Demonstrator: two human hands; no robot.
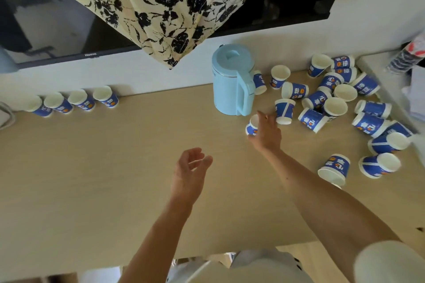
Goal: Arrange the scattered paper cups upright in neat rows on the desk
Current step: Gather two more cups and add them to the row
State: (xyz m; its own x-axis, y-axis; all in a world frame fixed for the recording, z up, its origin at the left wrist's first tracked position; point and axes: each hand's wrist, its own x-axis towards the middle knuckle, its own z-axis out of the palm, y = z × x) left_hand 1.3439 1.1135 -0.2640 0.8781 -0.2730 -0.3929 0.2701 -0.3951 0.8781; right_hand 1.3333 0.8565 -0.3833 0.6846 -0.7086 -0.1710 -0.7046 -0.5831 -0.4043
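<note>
Blue-and-white paper cups lie scattered over the right part of the light wooden desk (115,167), many on their sides or upside down, among them one upside-down cup (284,111) and a tipped cup (334,169) near the front. A row of several upright cups (80,100) stands at the back left along the wall. My right hand (266,132) grips a single cup (251,125) just in front of the kettle. My left hand (189,171) hovers over the middle of the desk, fingers loosely curled, holding nothing.
A light blue kettle (233,80) stands at the back centre, with one cup partly hidden behind it. A television (57,30) hangs on the wall, draped with a floral cloth (161,7). A raised ledge with a packet (407,55) borders the desk on the right.
</note>
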